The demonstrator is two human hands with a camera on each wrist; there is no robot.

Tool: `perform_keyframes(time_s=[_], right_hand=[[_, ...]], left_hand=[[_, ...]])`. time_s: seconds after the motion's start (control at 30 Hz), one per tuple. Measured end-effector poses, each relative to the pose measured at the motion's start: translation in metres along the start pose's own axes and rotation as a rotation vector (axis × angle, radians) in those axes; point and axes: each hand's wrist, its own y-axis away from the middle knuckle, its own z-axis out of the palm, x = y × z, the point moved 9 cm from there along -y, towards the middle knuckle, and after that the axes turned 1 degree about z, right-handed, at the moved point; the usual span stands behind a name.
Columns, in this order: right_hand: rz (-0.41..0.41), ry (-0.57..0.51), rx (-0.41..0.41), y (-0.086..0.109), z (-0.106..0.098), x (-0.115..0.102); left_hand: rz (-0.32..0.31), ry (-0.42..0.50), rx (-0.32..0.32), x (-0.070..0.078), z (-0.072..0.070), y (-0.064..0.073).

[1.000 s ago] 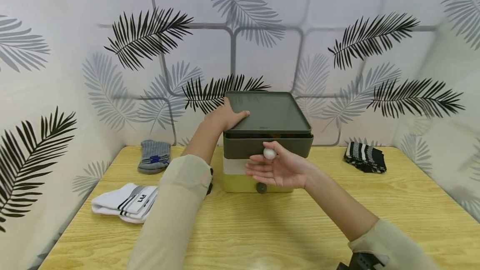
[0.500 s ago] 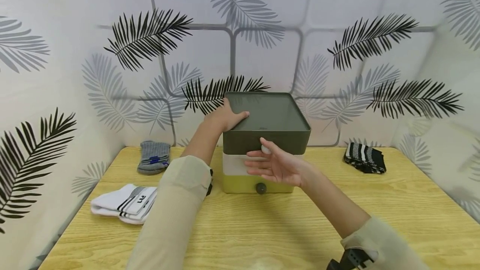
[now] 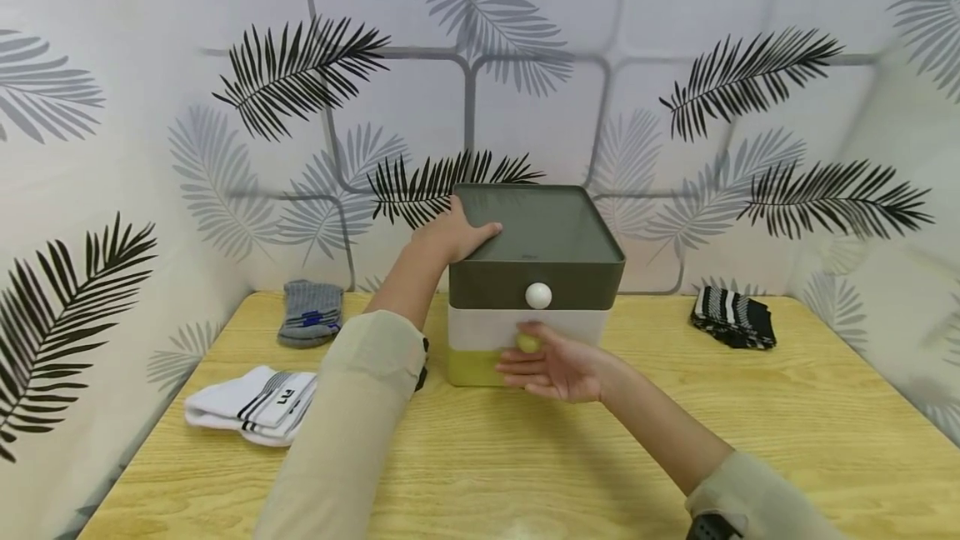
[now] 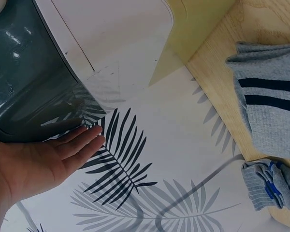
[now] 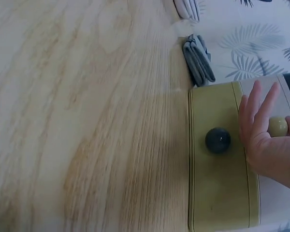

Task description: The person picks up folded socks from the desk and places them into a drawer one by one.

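A stacked drawer box [image 3: 540,227] stands at the back of the table, with a dark green top tier, a white middle and a yellow-green bottom. My left hand [image 3: 457,236] rests on its top left edge, thumb on the lid and fingers extended down the side. My right hand [image 3: 558,365] is at the middle drawer's yellow-green knob [image 5: 278,126], which sits between thumb and fingers; the other fingers stay fairly straight. Above it, the white knob [image 3: 538,296] of the top drawer is free. The bottom drawer's dark knob [image 5: 218,140] lies beside my right fingers. All drawer fronts look flush.
Grey folded socks [image 3: 311,315] and white striped socks [image 3: 255,405] lie on the left of the wooden table [image 3: 480,465]. Black-and-white socks [image 3: 731,317] lie at the right. A leaf-patterned cloth [image 3: 525,107] rises behind the box.
The top drawer, slightly out a second ago, has slid in under my right hand. That hand has left the white knob and moved down to the yellow-green one. My left hand has stayed put.
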Motion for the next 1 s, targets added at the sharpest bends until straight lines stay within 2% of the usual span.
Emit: perform_keyframes(time_s=[0.1, 0.3, 0.53, 1.0], right_hand=[[-0.011, -0.030, 0.002, -0.001, -0.002, -0.002], [-0.026, 0.048, 0.041, 0.003, 0.000, 0.001], [-0.049, 0.128, 0.059, 0.018, 0.008, 0.011], [-0.049, 0.176, 0.083, 0.048, 0.025, 0.040]], left_hand=[[0.002, 0.001, -0.006, 0.000, 0.001, 0.000], [0.004, -0.007, 0.008, 0.000, 0.000, 0.000], [0.006, -0.005, 0.004, 0.000, 0.000, -0.001], [0.020, 0.006, 0.017, 0.001, 0.000, -0.001]])
